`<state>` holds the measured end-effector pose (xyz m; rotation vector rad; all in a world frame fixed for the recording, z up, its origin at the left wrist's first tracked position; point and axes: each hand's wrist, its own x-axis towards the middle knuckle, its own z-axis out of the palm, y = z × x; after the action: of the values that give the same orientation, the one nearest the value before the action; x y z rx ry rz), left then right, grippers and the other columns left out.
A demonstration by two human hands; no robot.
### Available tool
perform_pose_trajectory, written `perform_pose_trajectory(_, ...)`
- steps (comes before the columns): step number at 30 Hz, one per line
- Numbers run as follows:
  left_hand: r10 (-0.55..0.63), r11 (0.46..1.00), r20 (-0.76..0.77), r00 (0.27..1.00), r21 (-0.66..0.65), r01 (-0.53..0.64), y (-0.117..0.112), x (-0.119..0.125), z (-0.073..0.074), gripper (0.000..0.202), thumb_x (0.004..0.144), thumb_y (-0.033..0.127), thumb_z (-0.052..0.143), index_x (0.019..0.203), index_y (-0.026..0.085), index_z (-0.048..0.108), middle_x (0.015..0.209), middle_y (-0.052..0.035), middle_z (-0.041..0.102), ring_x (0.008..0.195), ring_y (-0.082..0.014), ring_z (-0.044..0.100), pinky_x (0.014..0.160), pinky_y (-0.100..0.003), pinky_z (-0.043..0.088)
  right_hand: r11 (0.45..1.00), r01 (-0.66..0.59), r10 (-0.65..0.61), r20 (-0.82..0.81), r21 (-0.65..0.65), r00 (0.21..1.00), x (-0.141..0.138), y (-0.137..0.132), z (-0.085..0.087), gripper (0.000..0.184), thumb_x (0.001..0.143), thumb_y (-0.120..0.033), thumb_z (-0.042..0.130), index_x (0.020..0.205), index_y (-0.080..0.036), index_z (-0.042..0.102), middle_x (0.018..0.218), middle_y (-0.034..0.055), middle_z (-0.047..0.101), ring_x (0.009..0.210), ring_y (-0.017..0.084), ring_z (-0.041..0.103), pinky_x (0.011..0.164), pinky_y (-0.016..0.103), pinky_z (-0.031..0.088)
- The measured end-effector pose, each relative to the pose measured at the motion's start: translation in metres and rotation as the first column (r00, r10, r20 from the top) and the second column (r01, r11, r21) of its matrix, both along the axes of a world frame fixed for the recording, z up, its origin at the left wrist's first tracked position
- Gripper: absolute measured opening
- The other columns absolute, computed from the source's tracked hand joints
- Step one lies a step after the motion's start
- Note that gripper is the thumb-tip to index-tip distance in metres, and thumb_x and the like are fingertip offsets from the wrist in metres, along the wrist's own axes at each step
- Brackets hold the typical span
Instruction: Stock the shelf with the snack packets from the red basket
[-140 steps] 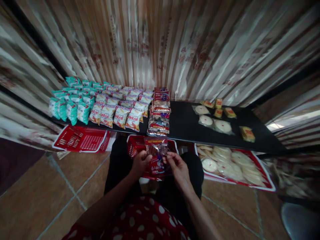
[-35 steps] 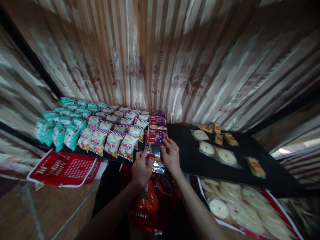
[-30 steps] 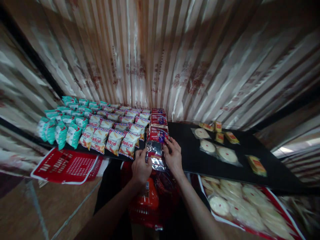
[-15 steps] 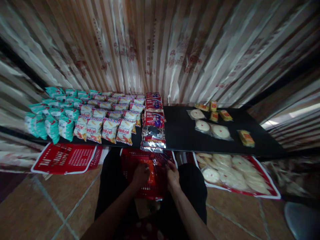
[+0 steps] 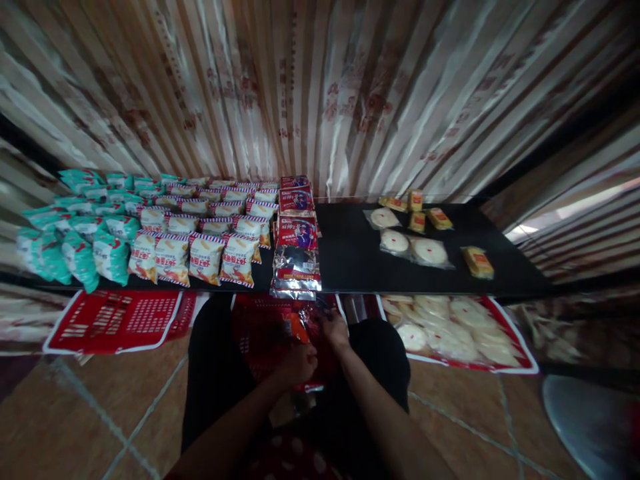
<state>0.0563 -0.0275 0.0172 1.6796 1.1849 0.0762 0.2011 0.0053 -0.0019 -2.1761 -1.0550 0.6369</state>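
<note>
Both my hands are down in a red basket (image 5: 250, 333) resting on my lap, just below the front edge of a black shelf (image 5: 350, 257). My left hand (image 5: 300, 363) is curled closed at the basket's near side, and what it grips is too dim to name. Fingers of my right hand (image 5: 334, 330) are bent onto a red snack packet (image 5: 315, 317) inside the basket, beside an orange packet (image 5: 299, 327). Directly above on the shelf lies a column of red and silver packets (image 5: 296, 247).
Left on the shelf stand rows of striped white packets (image 5: 210, 247) and teal packets (image 5: 75, 250). Wrapped round cakes (image 5: 415, 247) and yellow packets (image 5: 477, 261) lie to the right. Another red basket (image 5: 110, 320) sits lower left, a red tray of round cakes (image 5: 520, 353) lower right, a grey stool (image 5: 590, 427) beyond.
Earlier my hands laid a red and silver packet at the near end of the shelf column. They have since let go and dropped into the lap basket among the packets.
</note>
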Motion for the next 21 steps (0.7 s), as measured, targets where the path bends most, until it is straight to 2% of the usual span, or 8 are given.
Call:
perform_pose_trajectory(3,-0.010,1.000,-0.024,1.000,-0.001,0.010,-0.003,-0.006,-0.007,0.024,0.075,0.012,0.048,0.089,0.018,0.066,0.093,-0.0057,0.071,0.088,-0.0207,0.064,0.084,-0.031,0.047,0.996,-0.007,0.008,0.016,-0.084,1.000,0.002,-0.005,0.005,0.020,0.073,-0.027,0.051,0.070,-0.020,0.070,0.060,0.0051,0.068,0.060,0.020,0.066,0.059,0.029,0.049)
perform_pose_trajectory(5,-0.011,1.000,-0.029,1.000,0.002,0.011,-0.003,-0.010,-0.008,0.023,0.075,0.011,0.048,0.086,0.019,0.066,0.091,-0.0052,0.071,0.086,-0.0199,0.064,0.082,-0.030,0.047,0.991,-0.044,0.052,0.063,-0.127,0.997,0.001,-0.009,0.013,0.021,0.075,-0.029,0.052,0.074,-0.022,0.071,0.064,0.0058,0.069,0.065,0.020,0.067,0.062,0.029,0.049)
perform_pose_trajectory(7,-0.006,1.000,-0.024,1.000,0.007,0.006,-0.002,-0.013,-0.006,0.022,0.075,0.012,0.048,0.085,0.019,0.066,0.087,-0.0038,0.071,0.084,-0.0191,0.063,0.081,-0.029,0.047,0.972,-0.115,0.152,0.177,-0.205,0.972,-0.002,-0.013,0.026,0.023,0.079,-0.034,0.052,0.079,-0.025,0.073,0.068,0.0076,0.071,0.069,0.021,0.067,0.063,0.029,0.047)
perform_pose_trajectory(11,0.016,1.000,0.011,1.000,0.016,-0.016,0.000,-0.016,0.000,0.021,0.075,0.013,0.048,0.083,0.020,0.065,0.088,-0.0027,0.070,0.083,-0.0178,0.062,0.081,-0.028,0.046,0.899,-0.238,0.378,0.377,-0.367,0.846,-0.008,-0.022,0.050,0.033,0.088,-0.043,0.043,0.090,-0.029,0.073,0.073,0.0093,0.072,0.071,0.022,0.068,0.061,0.030,0.045)
perform_pose_trajectory(15,0.038,0.999,0.042,0.998,0.015,-0.039,0.001,-0.021,0.004,0.018,0.072,0.011,0.048,0.077,0.019,0.064,0.086,-0.0030,0.070,0.081,-0.0174,0.061,0.080,-0.028,0.046,0.881,-0.288,0.443,0.441,-0.374,0.781,-0.007,-0.030,0.060,0.037,0.091,-0.043,0.037,0.097,-0.031,0.071,0.078,0.0088,0.073,0.072,0.023,0.068,0.060,0.030,0.043)
perform_pose_trajectory(21,0.088,0.996,0.084,0.993,-0.005,-0.088,-0.004,-0.033,0.012,0.015,0.071,0.011,0.050,0.074,0.018,0.063,0.075,-0.0010,0.067,0.076,-0.0174,0.060,0.078,-0.029,0.047,0.913,-0.260,0.391,0.490,-0.315,0.779,0.006,-0.031,0.081,0.034,0.090,-0.040,0.039,0.101,-0.031,0.070,0.081,0.0086,0.073,0.071,0.023,0.068,0.059,0.029,0.042)
